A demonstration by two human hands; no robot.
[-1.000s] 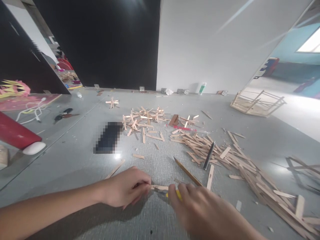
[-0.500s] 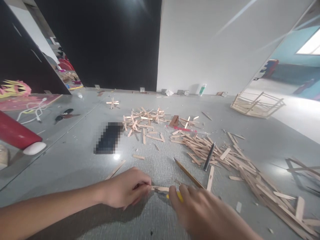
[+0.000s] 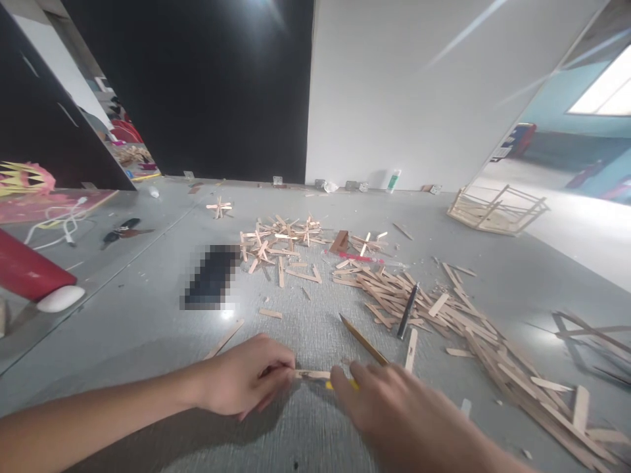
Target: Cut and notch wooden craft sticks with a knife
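My left hand (image 3: 251,374) is closed, pinching one end of a wooden craft stick (image 3: 311,374) just above the grey surface. The stick's other end reaches the fingertips of my right hand (image 3: 384,407). That hand is wrapped around a yellow box cutter (image 3: 340,384), mostly hidden under the fingers, with its blade side hard to make out against the stick. Right beyond the right hand lies a brown pencil (image 3: 362,338), tip pointing away from me. A loose stick (image 3: 224,338) lies beside my left wrist.
A heap of craft sticks (image 3: 473,328) spreads to the right, with a dark pen (image 3: 408,312) on it. Star-shaped stick pieces (image 3: 280,236) sit farther back. A blurred-out dark rectangle (image 3: 211,276) lies left, near a red cylinder (image 3: 34,269). A stick frame (image 3: 497,210) stands back right.
The view has shifted slightly. Both hands keep their grips at the stick; the grey blade that showed below it before is now hardly visible.
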